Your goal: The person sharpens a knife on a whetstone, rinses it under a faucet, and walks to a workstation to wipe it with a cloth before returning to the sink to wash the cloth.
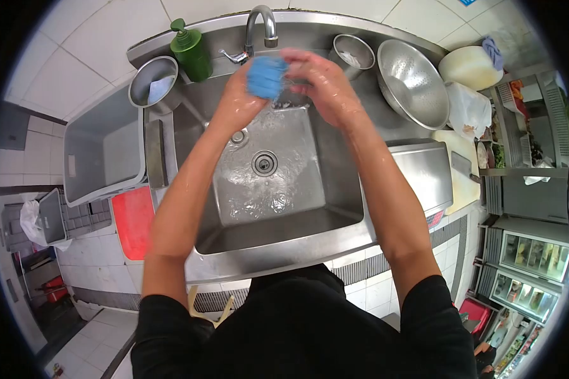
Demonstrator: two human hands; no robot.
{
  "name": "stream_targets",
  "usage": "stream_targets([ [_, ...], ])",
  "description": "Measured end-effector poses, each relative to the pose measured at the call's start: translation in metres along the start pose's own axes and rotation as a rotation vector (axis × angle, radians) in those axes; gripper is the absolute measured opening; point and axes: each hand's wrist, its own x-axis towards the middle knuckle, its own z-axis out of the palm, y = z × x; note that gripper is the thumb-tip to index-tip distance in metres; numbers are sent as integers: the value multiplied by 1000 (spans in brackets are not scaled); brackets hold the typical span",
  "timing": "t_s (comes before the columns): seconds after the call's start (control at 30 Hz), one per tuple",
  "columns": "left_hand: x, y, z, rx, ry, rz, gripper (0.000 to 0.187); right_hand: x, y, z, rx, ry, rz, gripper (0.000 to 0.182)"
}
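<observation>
A bunched blue cloth (266,78), smeared by motion, is held up at the back of the sink, just in front of the tap. My left hand (239,95) is closed on its left side, with the fingers partly hidden behind it. To the right of the cloth, my right hand (322,82) is wet, its fingers apart and slightly curved, the fingertips right at the cloth's edge. Below both hands lies the steel sink (265,196), its bottom wet around the drain (264,163). The curved tap (261,26) rises behind the hands.
A green pump bottle (191,54) and a steel pot (154,81) stand at the back left, above a grey bin (101,148). On the right are a small steel pot (354,54), a large steel bowl (413,85) and a cutting board (459,174). A red board (133,222) is at left.
</observation>
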Motion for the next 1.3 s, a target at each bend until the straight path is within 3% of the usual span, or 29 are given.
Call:
stream_targets([
  [0.03,7,8,2,-3,-2,-3,49,-8,-4,-1,143,47,171,45],
  [0.07,14,15,8,237,-13,328,46,-16,-6,-5,291,101,340,48],
  [0.1,17,19,16,470,-23,664,42,-24,-4,-13,294,116,343,48],
  [0.13,16,19,24,460,-31,667,42,-30,1,-24,284,-84,508,48],
  [0.17,14,18,32,627,-239,560,38,-34,8,-32,272,-288,671,49],
  [0.2,11,16,41,788,-450,448,34,-38,18,-38,203,-289,738,43],
  [0.23,6,11,54,779,-461,457,34,-47,31,-41,208,-273,740,43],
  [0.3,-6,-4,80,897,-588,340,28,-59,56,-42,-80,-222,884,39],
  [0.33,-13,-17,93,890,-598,349,28,-67,67,-41,-74,-209,887,39],
  [0.4,-26,-40,117,827,-709,249,30,-82,88,-36,-625,-145,901,35],
  [0.43,-33,-40,125,823,-718,255,30,-90,106,-35,-618,-136,907,35],
  [0.5,-50,-41,139,839,-784,50,26,-106,135,-32,-1131,-116,754,44],
  [0.67,-98,-82,175,563,-696,-121,25,-133,141,-27,-1291,-104,769,31],
  [0.73,-112,-87,185,322,-543,-268,13,-139,142,-28,-1438,-234,521,25],
  [0.77,-118,-92,186,322,-548,-268,13,-139,143,-29,-1434,-231,525,25],
  [0.83,-115,-69,177,-280,-578,-1009,12,-134,131,-33,-1595,-345,309,15],
  [0.87,-116,-56,173,-279,-584,-1006,12,-131,125,-34,-1596,-340,313,15],
  [0.93,-117,-29,163,-774,-423,-1196,20,-122,113,-39,-1697,-412,-63,13],
  [0.97,-115,-16,157,-771,-432,-1193,20,-118,106,-40,-1700,-405,-58,13],
  [1.03,-111,9,141,-970,-401,-1279,23,-107,86,-36,-1732,-386,-319,7],
  [1.07,-105,18,134,-966,-405,-1272,23,-99,73,-37,-1738,-379,-321,7],
  [1.13,-92,36,117,-1153,-356,-1253,21,-80,42,-37,-1753,-354,-569,8],
  [1.2,-67,62,93,-1320,-419,-1123,23,-55,-3,-35,-1838,-240,-741,7],
  [1.27,-37,96,64,-1389,-554,-837,24,-30,-52,-36,-1736,-35,-1038,5],
  [1.3,-23,117,50,-1428,-563,-739,24,-12,-76,-33,-1696,-26,-1007,6],
])
